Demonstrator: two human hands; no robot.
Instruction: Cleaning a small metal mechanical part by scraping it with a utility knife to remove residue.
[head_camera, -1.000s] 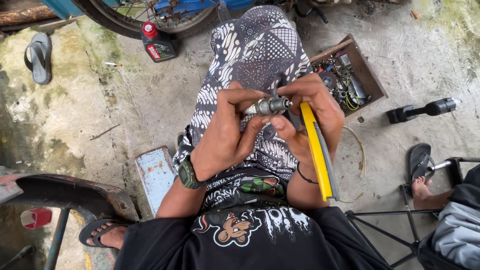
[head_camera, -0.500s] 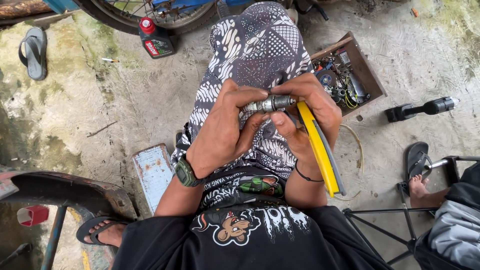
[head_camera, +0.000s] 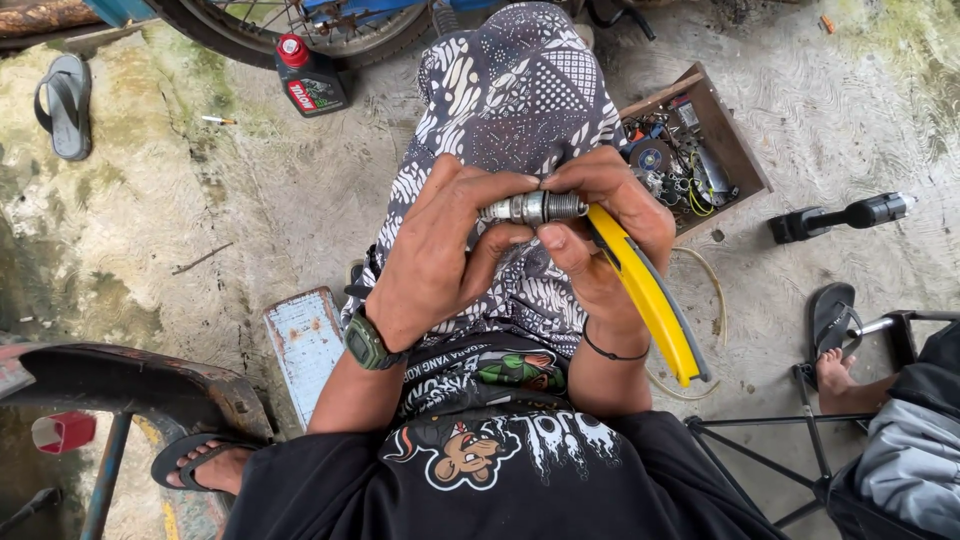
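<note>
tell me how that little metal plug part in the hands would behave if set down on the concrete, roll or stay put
The spark plug looks round and threaded, so it would probably roll a bit, though its hex section might stop it. Being metal, it is likely stiff and dense for its size. The left hand and right hand pinch it with fingertips, so it seems easy to grip. The concrete floor looks rough, which should slow rolling.

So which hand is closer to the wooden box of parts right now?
The right hand. It sits just beside the wooden box, at the spark plug's threaded end, with a yellow tool too. The left hand grips the plug's other end, farther from the box.
</note>
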